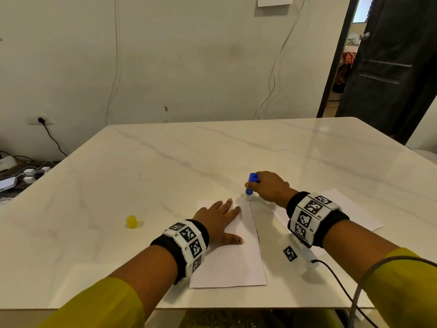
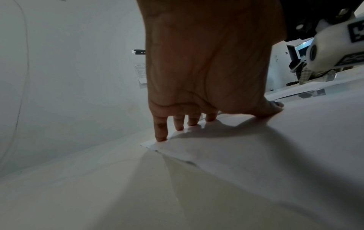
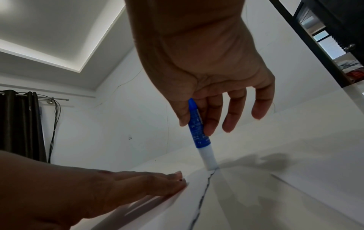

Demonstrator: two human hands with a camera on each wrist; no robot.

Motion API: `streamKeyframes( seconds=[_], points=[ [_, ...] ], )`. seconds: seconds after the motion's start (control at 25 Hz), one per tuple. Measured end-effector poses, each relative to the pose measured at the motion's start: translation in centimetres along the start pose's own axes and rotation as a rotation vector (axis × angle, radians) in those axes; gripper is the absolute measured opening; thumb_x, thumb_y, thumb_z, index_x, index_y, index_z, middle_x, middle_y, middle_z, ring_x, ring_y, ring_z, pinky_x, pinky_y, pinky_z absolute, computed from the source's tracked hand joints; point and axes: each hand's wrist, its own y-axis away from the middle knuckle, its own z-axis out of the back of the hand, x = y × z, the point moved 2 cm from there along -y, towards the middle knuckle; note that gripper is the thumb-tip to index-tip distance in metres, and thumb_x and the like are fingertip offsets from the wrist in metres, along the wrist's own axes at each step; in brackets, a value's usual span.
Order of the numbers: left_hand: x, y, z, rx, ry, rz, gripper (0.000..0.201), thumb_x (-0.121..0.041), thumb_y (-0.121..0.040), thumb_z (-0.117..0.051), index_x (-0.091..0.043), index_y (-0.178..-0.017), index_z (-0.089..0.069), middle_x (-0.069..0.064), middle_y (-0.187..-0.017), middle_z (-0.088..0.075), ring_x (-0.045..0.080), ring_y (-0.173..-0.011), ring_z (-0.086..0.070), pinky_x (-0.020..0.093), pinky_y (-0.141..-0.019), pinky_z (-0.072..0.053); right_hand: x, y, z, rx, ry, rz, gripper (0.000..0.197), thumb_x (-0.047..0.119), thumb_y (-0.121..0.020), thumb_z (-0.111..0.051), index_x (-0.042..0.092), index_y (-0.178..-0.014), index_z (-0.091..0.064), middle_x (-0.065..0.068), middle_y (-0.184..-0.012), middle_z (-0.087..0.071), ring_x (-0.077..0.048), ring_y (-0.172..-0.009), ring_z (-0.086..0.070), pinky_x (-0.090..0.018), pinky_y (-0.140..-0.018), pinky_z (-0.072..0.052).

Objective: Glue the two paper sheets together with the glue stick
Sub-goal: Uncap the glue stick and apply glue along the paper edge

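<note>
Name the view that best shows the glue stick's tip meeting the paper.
Right wrist view: the glue stick stands with its white tip on the far end of the paper's edge. Head view shows it small, pinched by the right hand. Left wrist view misses it.

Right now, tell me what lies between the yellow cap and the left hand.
Only bare marble tabletop lies between the yellow plastic cap and the left hand, seen in the head view.

Blue glue stick (image 1: 251, 184) — white paper sheet (image 1: 233, 261), yellow cap (image 1: 132, 221), grey-veined marble table (image 1: 189, 157).
</note>
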Motion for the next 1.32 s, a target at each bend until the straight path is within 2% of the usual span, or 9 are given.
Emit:
streamKeyframes(
  seconds=[0.28, 0.6, 0.76, 1.12, 1.32],
  points=[
    [0.1, -0.2, -0.2, -0.01, -0.008, 0.002, 0.09, -0.067, -0.082, -0.039, -0.026, -0.149, 0.004, 0.003, -0.159, 0.009, 0.026, -0.147, -0.001, 0.048, -0.115, -0.02, 0.7, 0.4, 0.0, 0.027, 0.102, 0.003, 0.041, 0.041, -0.089, -0.05, 0.009, -0.115, -0.054, -0.003, -0.099, -0.048, -0.021, -0.092, -0.044, -0.036, -0.085, -0.03],
    [0.1, -0.2, -0.2, -0.015, 0.007, 0.005, 0.09, -0.066, -0.082, -0.04, -0.025, -0.149, 0.004, 0.002, -0.159, 0.009, 0.025, -0.147, 0.0, 0.048, -0.116, -0.019, 0.5, 2.3, -0.2, 0.047, 0.209, 0.047, 0.041, 0.044, -0.09, -0.047, 0.01, -0.113, -0.054, -0.002, -0.097, -0.049, -0.02, -0.091, -0.044, -0.039, -0.089, -0.034],
    [0.2, -0.3, -0.5, -0.022, 0.025, 0.005, 0.091, -0.068, -0.081, -0.04, -0.025, -0.149, 0.004, 0.002, -0.159, 0.009, 0.025, -0.147, 0.0, 0.048, -0.115, -0.019, 0.4, 3.8, -0.1, 0.042, 0.225, 0.066, 0.039, 0.044, -0.091, -0.046, 0.011, -0.109, -0.056, -0.001, -0.095, -0.051, -0.02, -0.089, -0.044, -0.034, -0.081, -0.029],
    [-0.1, -0.2, -0.2, -0.006, 0.024, 0.019, 0.091, -0.068, -0.081, -0.04, -0.025, -0.149, 0.004, 0.002, -0.159, 0.01, 0.025, -0.147, 0.0, 0.051, -0.115, -0.018, 0.2, 6.4, -0.1, 0.075, 0.262, 0.076, 0.027, 0.045, -0.091, -0.045, 0.019, -0.093, -0.047, -0.001, -0.094, -0.051, -0.02, -0.087, -0.044, -0.033, -0.08, -0.028],
    [-0.1, -0.1, -0.2, 0.007, 0.022, 0.027, 0.091, -0.068, -0.082, -0.038, -0.025, -0.149, 0.005, 0.002, -0.159, 0.011, 0.025, -0.147, 0.001, 0.05, -0.115, -0.016, -0.1, 7.8, -0.2, 0.083, 0.253, 0.085, 0.039, 0.045, -0.092, -0.045, 0.014, -0.112, -0.054, -0.003, -0.103, -0.055, -0.019, -0.09, -0.045, -0.032, -0.081, -0.028]
  ],
)
